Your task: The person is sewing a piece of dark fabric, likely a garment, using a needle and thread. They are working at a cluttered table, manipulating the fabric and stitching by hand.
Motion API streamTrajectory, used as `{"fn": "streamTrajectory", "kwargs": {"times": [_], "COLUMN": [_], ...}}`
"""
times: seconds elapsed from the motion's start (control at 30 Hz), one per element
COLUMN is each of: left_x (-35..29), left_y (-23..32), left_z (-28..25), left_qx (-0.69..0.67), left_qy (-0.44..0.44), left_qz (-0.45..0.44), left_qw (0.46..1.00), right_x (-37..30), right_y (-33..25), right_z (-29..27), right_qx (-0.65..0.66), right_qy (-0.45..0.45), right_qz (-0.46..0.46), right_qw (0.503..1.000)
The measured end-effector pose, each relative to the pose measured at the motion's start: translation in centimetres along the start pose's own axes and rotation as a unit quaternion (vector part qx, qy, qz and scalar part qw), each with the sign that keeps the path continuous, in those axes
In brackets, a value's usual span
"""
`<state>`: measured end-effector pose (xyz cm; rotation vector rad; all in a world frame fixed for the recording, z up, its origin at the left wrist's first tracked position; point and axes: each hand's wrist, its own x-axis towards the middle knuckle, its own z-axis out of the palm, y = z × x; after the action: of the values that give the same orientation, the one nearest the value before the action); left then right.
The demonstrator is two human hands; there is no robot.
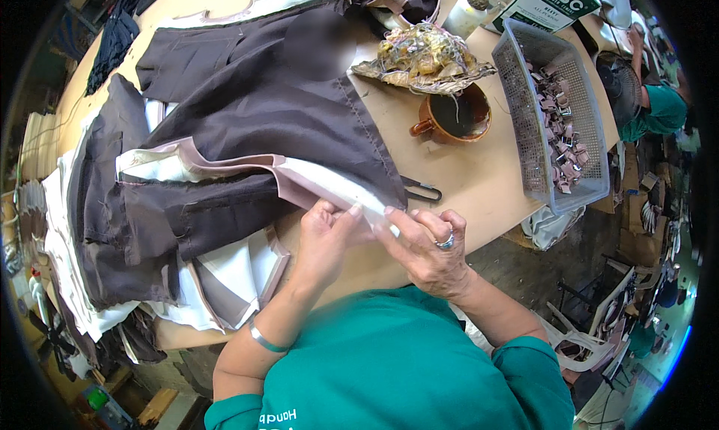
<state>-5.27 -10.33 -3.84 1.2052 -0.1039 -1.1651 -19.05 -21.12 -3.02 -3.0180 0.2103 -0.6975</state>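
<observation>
In my left hand (323, 235), thumb and fingers pinch the edge of a mauve and white strip (318, 179). My right hand (431, 250), with a ring on one finger, grips the same strip a little further right, fingertips close to the left thumb. The strip runs along the border of a dark brown fabric piece (277, 108), which spreads over the table to the left. Fingers cover the strip's right end. Just beyond my right hand lies a black loop-shaped handle (423, 192), partly under the fabric.
On the tan table (479, 198) stand a brown mug (423, 124) of dark liquid, a heap of yellowish crusted threads (427, 52), a white bottle (464, 17) and a grey basket (517, 123) of small mauve tabs. White-backed pieces (232, 273) lie left. Another person (663, 108) works at far right.
</observation>
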Motion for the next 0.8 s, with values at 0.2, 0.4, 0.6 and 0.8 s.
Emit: {"fn": "streamTrajectory", "kwargs": {"times": [0.2,0.4,0.6,0.8], "left_x": [0.0,-0.5,-0.6,-0.4], "left_y": [0.8,1.6,1.5,0.9], "left_z": [-0.3,0.3,0.1,0.2], "left_qx": [-0.020,-0.035,-0.052,-0.067], "left_qy": [-0.035,-0.051,-0.038,-0.038], "left_qz": [0.020,0.024,0.022,0.037], "left_qw": [0.999,0.998,0.998,0.996], "right_x": [3.5,5.0,4.4,2.6], "right_y": [8.4,12.1,10.9,5.7], "right_z": [-3.4,-1.3,-3.1,-3.6], "right_qx": [-0.025,-0.086,-0.039,0.184], "right_qy": [-0.003,-0.200,-0.134,-0.074], "right_qz": [0.172,0.203,0.188,0.094], "right_qw": [0.985,0.955,0.972,0.976]}}
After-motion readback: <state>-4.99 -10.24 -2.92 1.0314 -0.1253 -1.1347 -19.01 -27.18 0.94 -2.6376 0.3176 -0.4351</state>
